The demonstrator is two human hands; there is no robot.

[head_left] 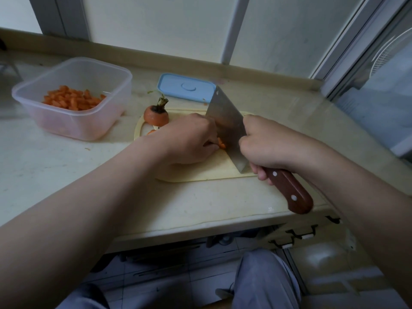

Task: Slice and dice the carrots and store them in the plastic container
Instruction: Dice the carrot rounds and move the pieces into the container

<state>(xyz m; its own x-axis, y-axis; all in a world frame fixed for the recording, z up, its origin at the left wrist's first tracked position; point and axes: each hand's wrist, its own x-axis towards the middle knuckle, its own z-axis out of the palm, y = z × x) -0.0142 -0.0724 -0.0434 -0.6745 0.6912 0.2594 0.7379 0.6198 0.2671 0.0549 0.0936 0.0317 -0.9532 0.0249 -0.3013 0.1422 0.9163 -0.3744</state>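
Observation:
My right hand grips the brown wooden handle of a steel cleaver, whose blade stands on the pale cutting board. Right beside the blade, my left hand curls over orange carrot pieces, mostly hiding them. A cut-off carrot top with a dark stem stub sits at the board's far left corner. The clear plastic container at the left holds several diced carrot bits.
A blue lid lies flat behind the board near the window sill. The counter's front edge runs just below the board, and the cleaver handle sticks out over it. A window frame rises at the right.

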